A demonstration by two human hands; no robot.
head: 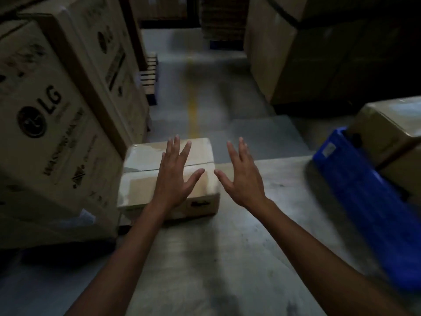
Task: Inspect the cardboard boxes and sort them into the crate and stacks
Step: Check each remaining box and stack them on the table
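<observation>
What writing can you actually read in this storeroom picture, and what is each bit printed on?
"LG": on the big carton at left, beside a round logo.
Smaller print lower on that carton: too blurred to read.
Dark mark on the front of the small box: blurred, unreadable.
White label on the blue crate: too small to read.

A taped cardboard box [145, 156] sits at the far left of a worn grey worktable [227, 236]; a blue crate [369, 201] rests at its right edge.
</observation>
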